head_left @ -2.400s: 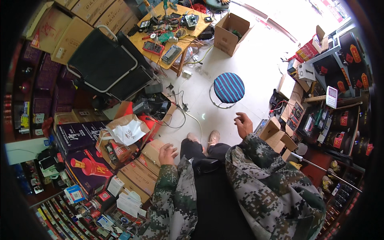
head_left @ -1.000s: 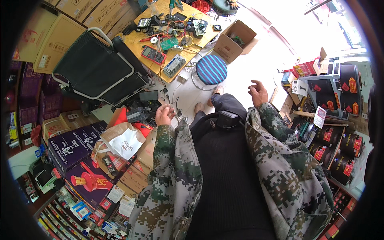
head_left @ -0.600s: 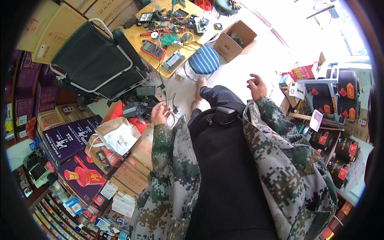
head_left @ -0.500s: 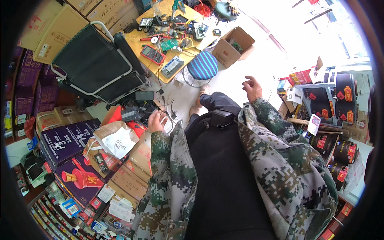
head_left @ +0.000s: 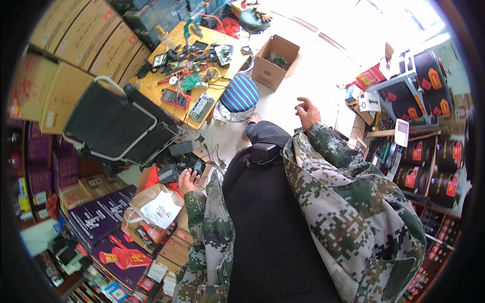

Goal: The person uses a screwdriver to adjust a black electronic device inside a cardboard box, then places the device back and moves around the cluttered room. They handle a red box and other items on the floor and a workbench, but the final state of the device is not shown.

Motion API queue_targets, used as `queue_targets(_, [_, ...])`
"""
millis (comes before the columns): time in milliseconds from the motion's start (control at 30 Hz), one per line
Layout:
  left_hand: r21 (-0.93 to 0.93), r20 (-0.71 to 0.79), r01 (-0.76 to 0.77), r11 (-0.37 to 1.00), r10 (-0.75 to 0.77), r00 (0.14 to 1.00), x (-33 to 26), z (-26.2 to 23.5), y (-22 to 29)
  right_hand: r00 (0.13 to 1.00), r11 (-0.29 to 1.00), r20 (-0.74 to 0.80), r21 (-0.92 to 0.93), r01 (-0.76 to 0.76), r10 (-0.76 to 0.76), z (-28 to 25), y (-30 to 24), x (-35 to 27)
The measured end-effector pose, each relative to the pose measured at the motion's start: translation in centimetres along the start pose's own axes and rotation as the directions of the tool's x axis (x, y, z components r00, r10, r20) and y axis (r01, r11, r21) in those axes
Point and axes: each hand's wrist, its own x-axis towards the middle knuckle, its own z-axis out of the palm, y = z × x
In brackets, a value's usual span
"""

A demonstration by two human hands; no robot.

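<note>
My left hand (head_left: 189,182) hangs beside a paper bag (head_left: 160,207) with a white sheet on it. Its fingers are loosely bent and apart, and nothing shows in them. Over the pale floor, my right hand (head_left: 307,113) is held out with half-curled fingers parted and no object visible. Both sleeves are camouflage, and a small black box (head_left: 263,153) sits at my waist. Ahead, a striped blue stool (head_left: 239,94) stands by a wooden table (head_left: 178,33), which carries a red multimeter (head_left: 175,98), a green circuit board (head_left: 191,81) and a grey device (head_left: 202,106).
A folding chair (head_left: 113,118) blocks the left of the table. An open cardboard box (head_left: 270,76) stands on the floor beyond the stool. Purple cartons (head_left: 98,212) are stacked at left; a grey rack (head_left: 399,96) with dark boxes is at right. Cables (head_left: 214,154) lie near my feet.
The view has turned, so the table and stool now sit further left. Both hands have shifted slightly left in the picture, still holding nothing visible.
</note>
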Motion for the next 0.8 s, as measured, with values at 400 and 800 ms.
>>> queue_targets(400, [0.263, 0.321, -0.039, 0.964, -0.05, 0.946, 1.7, 18.9, 3.1, 0.894, 0.94, -0.289, 0.079, -0.333, 0.341, -10.5, 7.9, -2.5])
queue_targets(800, [0.482, 0.213, 0.062, 0.874, -0.185, 0.959, -1.9, 32.0, -3.3, 0.773, 0.847, -0.346, 0.222, -0.482, 0.531, -15.5, 17.8, 4.8])
